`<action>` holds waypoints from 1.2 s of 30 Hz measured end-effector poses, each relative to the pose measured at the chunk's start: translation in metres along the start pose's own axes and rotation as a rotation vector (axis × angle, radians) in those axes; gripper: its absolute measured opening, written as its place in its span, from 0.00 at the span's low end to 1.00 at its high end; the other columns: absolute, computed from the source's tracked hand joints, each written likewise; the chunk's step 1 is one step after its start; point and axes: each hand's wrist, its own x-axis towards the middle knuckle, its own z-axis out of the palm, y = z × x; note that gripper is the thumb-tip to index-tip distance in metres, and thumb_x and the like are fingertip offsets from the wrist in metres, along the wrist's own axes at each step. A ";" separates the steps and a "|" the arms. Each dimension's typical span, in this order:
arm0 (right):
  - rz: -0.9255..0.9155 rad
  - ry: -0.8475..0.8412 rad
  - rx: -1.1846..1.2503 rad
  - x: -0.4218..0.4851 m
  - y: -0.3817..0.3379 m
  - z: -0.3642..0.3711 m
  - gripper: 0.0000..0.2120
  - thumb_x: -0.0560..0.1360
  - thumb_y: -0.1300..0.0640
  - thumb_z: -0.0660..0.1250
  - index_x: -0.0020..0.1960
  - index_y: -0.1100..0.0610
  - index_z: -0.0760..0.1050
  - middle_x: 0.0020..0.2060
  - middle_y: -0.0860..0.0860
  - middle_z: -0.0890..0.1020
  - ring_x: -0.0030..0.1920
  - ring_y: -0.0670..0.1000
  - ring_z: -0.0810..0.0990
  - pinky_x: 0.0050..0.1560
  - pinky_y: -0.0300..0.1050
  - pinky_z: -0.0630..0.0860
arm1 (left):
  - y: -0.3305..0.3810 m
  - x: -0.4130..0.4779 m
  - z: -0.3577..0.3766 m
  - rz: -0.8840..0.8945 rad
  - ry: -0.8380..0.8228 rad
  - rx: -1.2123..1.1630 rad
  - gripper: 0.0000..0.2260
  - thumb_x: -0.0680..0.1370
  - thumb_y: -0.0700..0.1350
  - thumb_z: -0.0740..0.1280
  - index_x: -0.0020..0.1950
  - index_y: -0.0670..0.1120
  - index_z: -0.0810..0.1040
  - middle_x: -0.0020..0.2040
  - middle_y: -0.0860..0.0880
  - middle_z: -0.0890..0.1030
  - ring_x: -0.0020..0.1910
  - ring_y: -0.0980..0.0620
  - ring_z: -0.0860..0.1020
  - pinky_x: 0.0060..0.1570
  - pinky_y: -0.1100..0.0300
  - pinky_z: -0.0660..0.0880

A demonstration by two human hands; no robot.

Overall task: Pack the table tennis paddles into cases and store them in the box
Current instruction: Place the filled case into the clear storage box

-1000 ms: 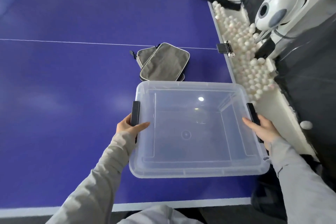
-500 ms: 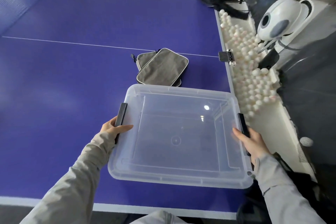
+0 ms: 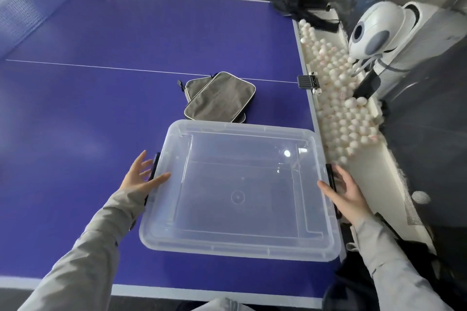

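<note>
Box (image 3: 240, 129) freed, left grip (image 3: 141, 179), right grip (image 3: 346, 192) opened

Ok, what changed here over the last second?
Both hands let go of the clear box: the left hand and right hand gripped its black side handles before; now their fingers are spread open. The box sits empty on the table, the two grey cases beyond it as before.

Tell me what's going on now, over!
Both open: left grip, right grip, flanking the clear box. Box empty, on the table. Two grey cases stacked behind it. Nothing in the way.
</note>
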 end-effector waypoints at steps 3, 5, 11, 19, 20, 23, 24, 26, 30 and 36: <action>-0.115 0.125 -0.223 -0.011 0.004 0.003 0.29 0.71 0.50 0.72 0.69 0.52 0.67 0.64 0.48 0.70 0.66 0.48 0.68 0.66 0.44 0.64 | -0.004 -0.014 0.004 0.132 0.084 0.278 0.42 0.66 0.52 0.77 0.75 0.51 0.60 0.73 0.50 0.64 0.72 0.50 0.63 0.69 0.54 0.61; -0.186 0.154 -0.326 -0.019 0.008 0.009 0.27 0.71 0.52 0.73 0.67 0.57 0.70 0.63 0.54 0.73 0.66 0.53 0.69 0.66 0.45 0.63 | -0.009 -0.025 0.010 0.192 0.143 0.451 0.38 0.68 0.51 0.76 0.74 0.47 0.62 0.71 0.48 0.66 0.71 0.48 0.64 0.68 0.56 0.61; -0.190 0.127 -0.402 -0.030 0.010 0.023 0.30 0.72 0.56 0.72 0.68 0.66 0.66 0.66 0.60 0.71 0.67 0.59 0.68 0.67 0.48 0.63 | -0.013 -0.046 0.026 0.100 0.149 0.459 0.29 0.69 0.51 0.75 0.66 0.44 0.70 0.57 0.49 0.67 0.53 0.50 0.69 0.53 0.60 0.65; -0.240 0.166 -0.342 -0.035 -0.015 0.020 0.32 0.72 0.59 0.72 0.71 0.65 0.64 0.68 0.62 0.68 0.69 0.60 0.67 0.69 0.51 0.63 | 0.001 -0.061 0.024 0.137 0.164 0.336 0.29 0.68 0.47 0.76 0.66 0.45 0.70 0.58 0.51 0.64 0.55 0.53 0.66 0.56 0.60 0.64; -0.257 0.173 -0.325 -0.034 -0.022 0.019 0.31 0.72 0.59 0.72 0.70 0.65 0.64 0.67 0.62 0.69 0.68 0.60 0.67 0.68 0.51 0.63 | 0.004 -0.063 0.019 0.152 0.168 0.315 0.30 0.68 0.48 0.76 0.66 0.47 0.70 0.59 0.51 0.65 0.56 0.53 0.67 0.56 0.59 0.64; -0.317 0.197 -0.279 -0.022 -0.047 0.024 0.30 0.71 0.60 0.73 0.69 0.65 0.66 0.65 0.62 0.70 0.66 0.60 0.69 0.65 0.45 0.63 | 0.017 -0.061 0.000 0.135 0.142 0.246 0.37 0.65 0.52 0.77 0.70 0.49 0.66 0.62 0.49 0.72 0.58 0.48 0.74 0.57 0.53 0.72; -0.333 0.198 -0.259 -0.016 -0.056 0.028 0.30 0.71 0.59 0.73 0.69 0.65 0.66 0.65 0.62 0.71 0.65 0.59 0.70 0.63 0.42 0.63 | 0.022 -0.059 -0.006 0.112 0.131 0.181 0.39 0.64 0.53 0.78 0.71 0.53 0.64 0.61 0.49 0.75 0.54 0.48 0.78 0.51 0.52 0.77; -0.331 0.180 -0.228 -0.005 -0.075 0.042 0.30 0.71 0.57 0.73 0.69 0.62 0.66 0.61 0.59 0.74 0.63 0.58 0.72 0.57 0.38 0.64 | 0.033 -0.055 -0.018 0.050 0.144 0.063 0.39 0.62 0.53 0.79 0.67 0.61 0.63 0.51 0.50 0.78 0.40 0.49 0.82 0.32 0.54 0.80; -0.298 0.131 -0.220 0.015 -0.103 0.077 0.27 0.72 0.53 0.72 0.66 0.60 0.66 0.38 0.44 0.73 0.46 0.56 0.76 0.39 0.34 0.60 | 0.048 -0.035 -0.049 0.010 0.250 0.092 0.42 0.53 0.59 0.81 0.62 0.62 0.64 0.41 0.49 0.77 0.34 0.47 0.78 0.34 0.53 0.77; -0.229 0.102 -0.210 0.041 -0.141 0.141 0.28 0.70 0.46 0.73 0.61 0.58 0.66 0.40 0.50 0.76 0.44 0.57 0.77 0.45 0.44 0.69 | 0.057 0.013 -0.107 -0.003 0.301 0.092 0.41 0.56 0.56 0.81 0.64 0.57 0.67 0.40 0.51 0.77 0.36 0.50 0.77 0.35 0.58 0.74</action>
